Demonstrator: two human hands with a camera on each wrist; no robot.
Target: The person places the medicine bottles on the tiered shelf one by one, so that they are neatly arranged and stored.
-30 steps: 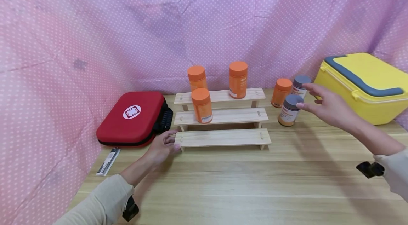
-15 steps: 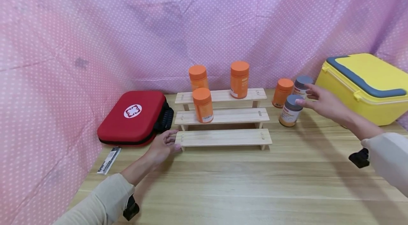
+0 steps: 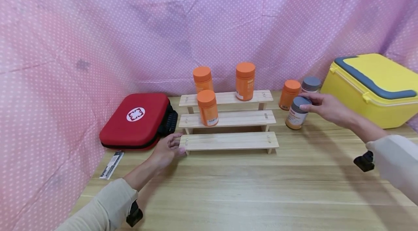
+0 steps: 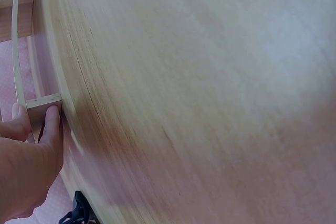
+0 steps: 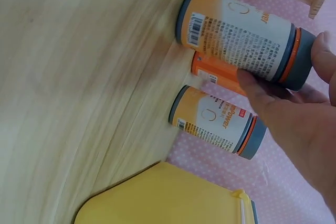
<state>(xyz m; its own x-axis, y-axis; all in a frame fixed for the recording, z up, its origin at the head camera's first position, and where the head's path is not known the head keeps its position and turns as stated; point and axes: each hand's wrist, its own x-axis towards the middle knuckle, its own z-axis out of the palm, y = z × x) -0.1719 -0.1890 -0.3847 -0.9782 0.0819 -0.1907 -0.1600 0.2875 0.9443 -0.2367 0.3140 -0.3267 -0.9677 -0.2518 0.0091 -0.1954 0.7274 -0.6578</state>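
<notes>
My right hand [image 3: 331, 109] grips the front grey-lidded jar [image 3: 296, 117] near its lid, thumb and fingers on opposite sides. In the right wrist view this jar [image 5: 233, 32] shows a white and orange label with dense print. Close behind it stand an orange jar [image 3: 289, 96] and a second grey-lidded jar [image 5: 215, 119]. My left hand [image 3: 164, 152] holds the left end of the lowest step of a three-step wooden rack [image 3: 228, 141]. The left wrist view shows its fingers against the rack's short leg [image 4: 44, 109].
Two orange jars stand on the top step, including one at right [image 3: 245, 81]; another orange jar [image 3: 207, 108] is on the middle step. A red first-aid case [image 3: 134, 120] and a small packet [image 3: 112, 165] lie left. A yellow box [image 3: 369, 94] stands right, before a pink dotted cloth [image 3: 212, 24].
My right hand has moved in and slightly left, from beside the front grey-lidded jar to gripping it at the lid. My left hand stays at the rack's end.
</notes>
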